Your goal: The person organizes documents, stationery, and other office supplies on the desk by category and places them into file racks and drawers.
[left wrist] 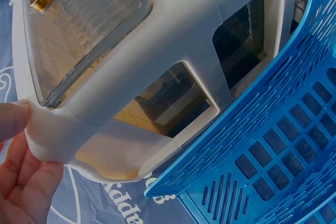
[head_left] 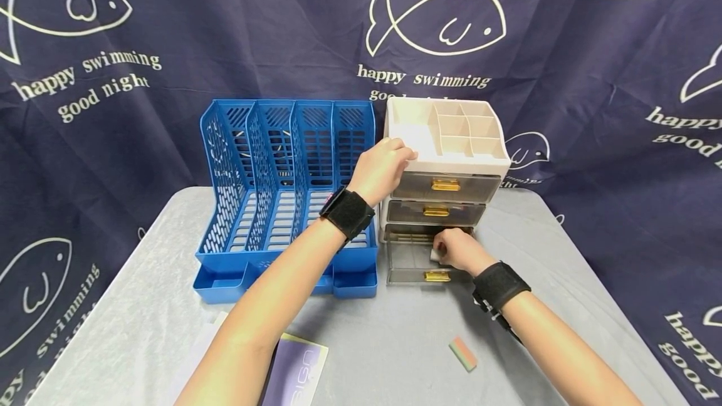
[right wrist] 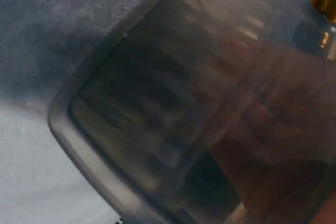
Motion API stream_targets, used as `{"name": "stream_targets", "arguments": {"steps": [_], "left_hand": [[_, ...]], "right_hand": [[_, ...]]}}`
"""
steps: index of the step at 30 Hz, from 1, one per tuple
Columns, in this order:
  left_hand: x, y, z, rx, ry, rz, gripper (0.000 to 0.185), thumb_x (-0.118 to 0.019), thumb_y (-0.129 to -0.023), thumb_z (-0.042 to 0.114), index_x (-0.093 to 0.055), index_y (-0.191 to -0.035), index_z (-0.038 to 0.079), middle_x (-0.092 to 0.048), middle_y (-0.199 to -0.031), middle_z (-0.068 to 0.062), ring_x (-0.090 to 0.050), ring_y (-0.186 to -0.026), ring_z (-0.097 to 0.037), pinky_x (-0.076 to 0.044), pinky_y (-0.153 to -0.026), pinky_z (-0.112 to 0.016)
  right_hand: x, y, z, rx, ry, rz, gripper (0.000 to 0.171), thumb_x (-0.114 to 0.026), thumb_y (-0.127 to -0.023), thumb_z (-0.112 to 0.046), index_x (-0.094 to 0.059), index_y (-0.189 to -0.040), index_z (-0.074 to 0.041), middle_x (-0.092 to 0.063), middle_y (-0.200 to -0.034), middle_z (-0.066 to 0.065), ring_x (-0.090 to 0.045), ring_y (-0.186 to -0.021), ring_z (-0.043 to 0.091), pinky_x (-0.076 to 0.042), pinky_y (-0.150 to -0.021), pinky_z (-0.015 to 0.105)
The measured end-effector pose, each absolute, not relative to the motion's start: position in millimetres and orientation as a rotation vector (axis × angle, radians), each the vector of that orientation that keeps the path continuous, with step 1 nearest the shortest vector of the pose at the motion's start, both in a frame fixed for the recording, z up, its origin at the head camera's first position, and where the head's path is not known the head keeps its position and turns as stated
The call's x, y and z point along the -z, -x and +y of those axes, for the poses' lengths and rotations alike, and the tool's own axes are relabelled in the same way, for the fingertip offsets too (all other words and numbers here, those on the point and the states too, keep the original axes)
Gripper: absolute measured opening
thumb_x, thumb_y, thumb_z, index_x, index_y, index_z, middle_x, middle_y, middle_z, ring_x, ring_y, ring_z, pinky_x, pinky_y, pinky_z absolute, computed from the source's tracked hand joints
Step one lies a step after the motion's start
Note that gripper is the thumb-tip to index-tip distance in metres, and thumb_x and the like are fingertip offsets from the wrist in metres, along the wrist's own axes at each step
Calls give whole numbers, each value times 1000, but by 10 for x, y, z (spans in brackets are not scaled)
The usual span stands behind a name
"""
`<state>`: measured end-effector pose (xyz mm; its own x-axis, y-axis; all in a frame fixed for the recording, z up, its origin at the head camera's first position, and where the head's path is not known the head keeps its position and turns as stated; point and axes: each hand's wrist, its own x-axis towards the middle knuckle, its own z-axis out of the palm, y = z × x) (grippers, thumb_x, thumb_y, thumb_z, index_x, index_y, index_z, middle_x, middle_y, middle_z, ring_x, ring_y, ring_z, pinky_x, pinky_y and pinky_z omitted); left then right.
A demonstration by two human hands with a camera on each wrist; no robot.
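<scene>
My left hand (head_left: 385, 165) grips the upper front corner of a white desk organizer (head_left: 414, 136), thumb and fingers on either side of its rim in the left wrist view. Below, the lowest smoky clear drawer (head_left: 403, 275) of this organizer is pulled out. Inside that drawer is my right hand (head_left: 459, 249), fingers curled, pinching a small whitish block (head_left: 435, 255) whose kind I cannot tell. Thin light sticks (head_left: 408, 238) lie at the drawer's back. Through the drawer front, the right wrist view shows the right fingers (right wrist: 273, 124) blurred.
A blue file rack (head_left: 209, 255) with tall slots stands left of the organizer, close beside it. On the grey tablecloth (head_left: 389, 343) lie a pink-and-green eraser (head_left: 463, 354) at front right and a purple booklet (head_left: 293, 368) partly under the left forearm. A fish-print curtain (head_left: 316, 36) hangs behind.
</scene>
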<state>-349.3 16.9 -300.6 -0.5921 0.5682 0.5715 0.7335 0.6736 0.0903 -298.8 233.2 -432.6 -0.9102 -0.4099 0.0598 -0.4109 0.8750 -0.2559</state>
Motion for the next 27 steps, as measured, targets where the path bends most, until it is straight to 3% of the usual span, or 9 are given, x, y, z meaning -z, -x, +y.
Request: {"name": "stream_targets", "arguments": {"steps": [18,27], "left_hand": [[3029,3495,164,441,1004,-2349,22,-58,-93,9,-70,-110,13,-66,-101,-2,-60,-98,-17,-52,-79,-27],[3032,3495,169,446,1005,-2349,21,-58,-93,9,-71,-109,13,-66,-101,-2,-60,-97,-17,-51,-80,-27]], "right_hand": [[4380,2999,2344,-414,-648,-3051,19,-76,-65,5,-62,-71,-6,-52,-63,-1,-44,-58,13,-40,-53,28],[4289,2939,2331,-424,-627,-3028,20,-80,-67,-1,-66,-80,-1,-58,-68,3,-51,-62,14,-46,-58,33]]}}
